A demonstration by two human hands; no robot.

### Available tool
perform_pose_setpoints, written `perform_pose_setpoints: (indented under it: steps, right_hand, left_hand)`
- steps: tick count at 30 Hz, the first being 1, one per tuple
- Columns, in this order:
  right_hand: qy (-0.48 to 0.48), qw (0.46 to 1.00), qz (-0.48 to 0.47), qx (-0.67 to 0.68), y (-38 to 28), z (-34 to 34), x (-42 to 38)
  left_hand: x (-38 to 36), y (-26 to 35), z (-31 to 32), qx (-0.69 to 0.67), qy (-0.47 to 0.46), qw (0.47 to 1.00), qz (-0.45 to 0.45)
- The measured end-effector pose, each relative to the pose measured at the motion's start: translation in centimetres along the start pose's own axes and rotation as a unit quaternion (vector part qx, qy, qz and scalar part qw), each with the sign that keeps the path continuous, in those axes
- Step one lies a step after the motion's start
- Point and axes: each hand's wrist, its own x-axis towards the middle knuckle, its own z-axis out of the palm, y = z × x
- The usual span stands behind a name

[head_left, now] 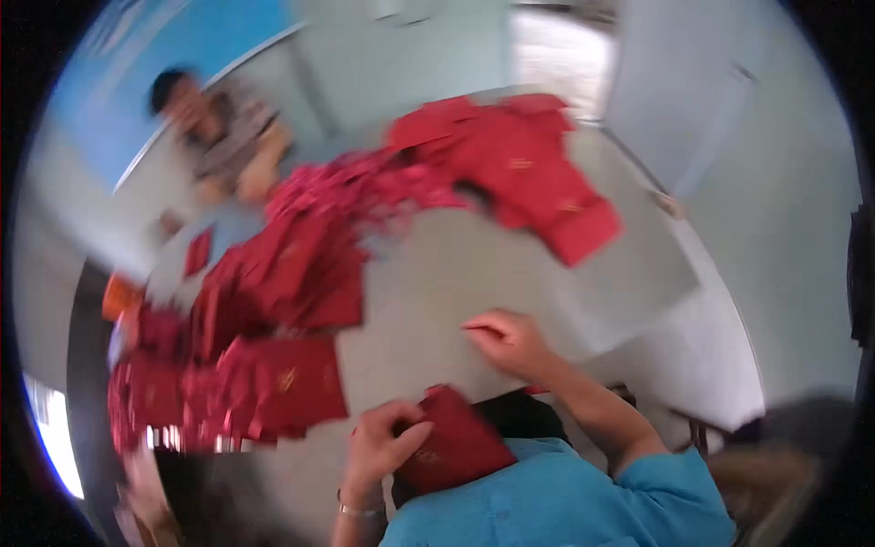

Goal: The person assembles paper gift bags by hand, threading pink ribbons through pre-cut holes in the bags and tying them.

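Observation:
A dark red bag (pixel 460 444) with faint light print lies against my body at the table's near edge. The thumb and fingers of my left hand (pixel 390 444) are closed on its left edge. To the right, over the tabletop, my right hand (pixel 510 345) is held apart from the bag. Its fingers are curled together; a thin dark line shows at the fingertips, too blurred to name.
Dark red bags with gold print (pixel 301 378) lie in piles on the table (pixel 437 283) at left. Brighter red ones (pixel 515 155) spread at the back, with a heap of pink-red ribbon-like pieces (pixel 342 187) between. Another person (pixel 223 137) sits at the far left side.

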Motion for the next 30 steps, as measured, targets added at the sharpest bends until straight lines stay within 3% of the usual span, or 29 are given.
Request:
perform_pose_setpoints:
  steps: [2,6,8,10,12,13,16,18,20,22,24,27,29,30]
  right_hand:
    - [-0.032,0.999,-0.012,-0.035,0.2,0.2,0.7]
    - [-0.065,0.994,-0.042,-0.071,-1.3,1.1,0.0]
    - [-0.097,0.991,-0.043,-0.083,-1.5,1.2,-0.3]
    - [-0.115,0.988,-0.052,-0.087,-0.7,1.2,-0.7]
    - [-0.129,0.987,-0.047,-0.087,-0.2,1.2,-1.1]
    - [-0.138,0.986,-0.038,-0.084,-0.1,1.1,-1.1]
    - [-0.167,0.981,-0.046,-0.085,-0.2,1.5,-0.5]
    - [-0.107,0.966,-0.196,-0.133,-2.4,2.2,-0.7]
    - [-0.119,0.966,-0.192,-0.126,-1.6,2.1,-0.7]
    - [-0.104,0.985,-0.110,-0.083,-1.7,2.4,-1.0]
    - [-0.092,0.983,-0.132,-0.093,-2.5,2.6,-1.1]
    - [-0.092,0.994,-0.021,-0.048,-2.8,2.6,-1.3]
    - [-0.062,0.997,0.005,-0.041,6.0,2.1,-0.8]
    - [-0.060,0.995,0.036,-0.064,4.3,2.5,-1.7]
  left_hand:
    - [0.3,0.4,-0.2,-0.049,-0.003,0.998,-0.045]
    - [-0.7,-1.7,-0.4,-0.026,0.015,0.999,0.025]
    - [-0.5,-3.2,0.3,-0.004,0.067,0.994,0.091]
    - [-0.7,-2.8,0.5,-0.045,0.048,0.998,0.019]
    - [-1.0,-3.1,0.6,0.014,0.102,0.992,0.078]
    - [-1.4,-3.2,0.6,0.018,0.147,0.987,0.058]
    - [-3.0,-3.0,-0.1,-0.005,0.166,0.985,0.043]
    - [-4.7,-2.9,-0.9,-0.004,0.165,0.986,-0.029]
    - [-5.9,-3.2,-1.4,-0.011,0.181,0.983,-0.030]
    - [-6.9,-3.8,-1.8,-0.016,0.188,0.982,-0.026]
    - [-7.7,-4.6,-2.2,-0.019,0.217,0.976,0.005]
    - [-8.3,-6.8,-2.9,-0.008,0.231,0.971,0.053]
    - [-9.4,-6.7,-4.1,-0.036,0.225,0.973,0.023]
    - [-9.6,-7.1,-4.7,-0.010,0.231,0.973,0.027]
